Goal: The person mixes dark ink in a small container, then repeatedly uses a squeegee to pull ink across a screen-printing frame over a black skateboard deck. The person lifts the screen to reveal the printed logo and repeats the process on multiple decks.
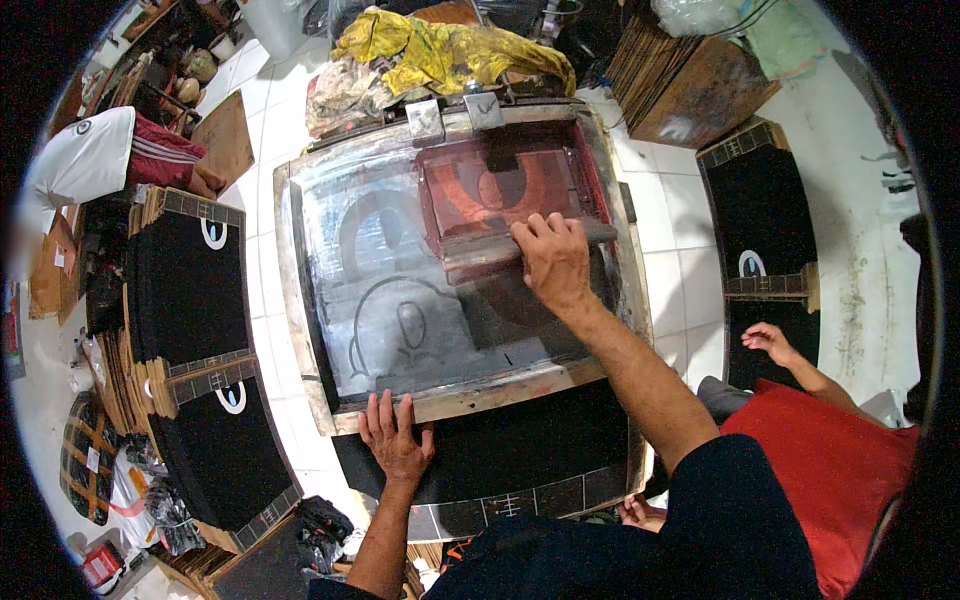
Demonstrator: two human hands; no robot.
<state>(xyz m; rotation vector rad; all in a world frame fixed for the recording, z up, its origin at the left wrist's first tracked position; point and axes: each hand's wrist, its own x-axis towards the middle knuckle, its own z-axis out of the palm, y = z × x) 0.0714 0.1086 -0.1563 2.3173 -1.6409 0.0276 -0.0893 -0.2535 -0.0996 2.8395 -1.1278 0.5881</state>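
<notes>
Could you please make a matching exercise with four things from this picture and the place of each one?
Things:
1. left hand
2. right hand
3. yellow cloth
4. stack of black printed sheets

Places:
A. on the squeegee over the screen mesh
B. on the floor, left of the screen frame
C. pressing the near wooden edge of the frame
D. heaped beyond the far end of the frame

Pairs: 1-C, 2-A, 3-D, 4-B

To my left, stacks of black printed panels (190,290) on the white tiled floor (680,260). Crumpled yellow cloth (450,50) lies beyond; a person in red (830,470) sits at my right beside more panels (760,230).
</notes>
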